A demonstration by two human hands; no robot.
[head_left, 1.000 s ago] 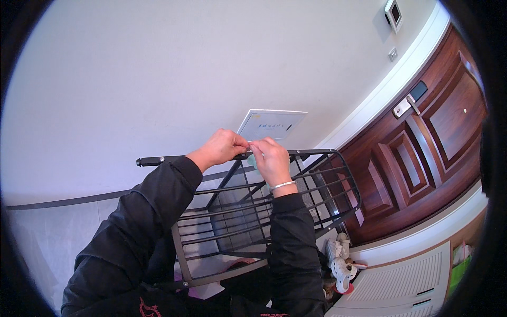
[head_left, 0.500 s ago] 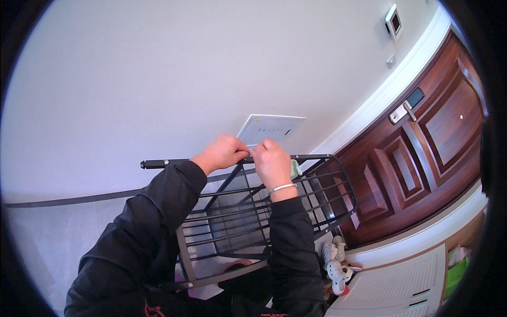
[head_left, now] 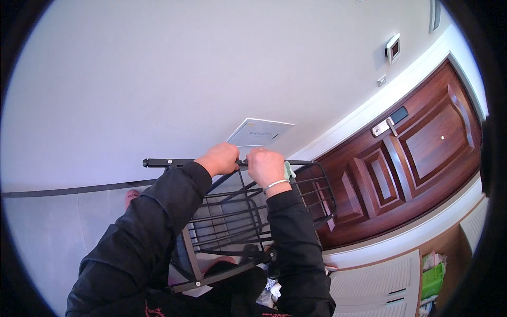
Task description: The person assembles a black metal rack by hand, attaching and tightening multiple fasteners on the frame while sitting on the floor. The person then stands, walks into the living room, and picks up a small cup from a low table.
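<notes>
A black metal wire rack point(head_left: 224, 232) stands tilted before me, its long top bar running left to right. My left hand point(head_left: 221, 158) is closed around this bar, left of its middle. Just right of it my right hand point(head_left: 265, 166), with a silver bangle at the wrist, is wrapped round the same bar. A narrow gap with a bolt head point(head_left: 243, 162) lies between the two fists. Beside the right wrist, a pale green cloth point(head_left: 288, 170) shows at the rack. My sleeves hide part of the wire bars.
Behind the rack is a pale wall with a white panel point(head_left: 259, 132). A brown wooden door point(head_left: 406, 153) is at the right. White louvred cabinet doors point(head_left: 375, 285) and a green bag point(head_left: 432, 280) are at lower right. A pink slipper point(head_left: 132, 196) is on the grey floor at left.
Both hands have gone from pinching near the bar's middle to wrapping round it. The rack has tilted and shifted slightly. The view has turned, bringing the pink slipper into sight.
</notes>
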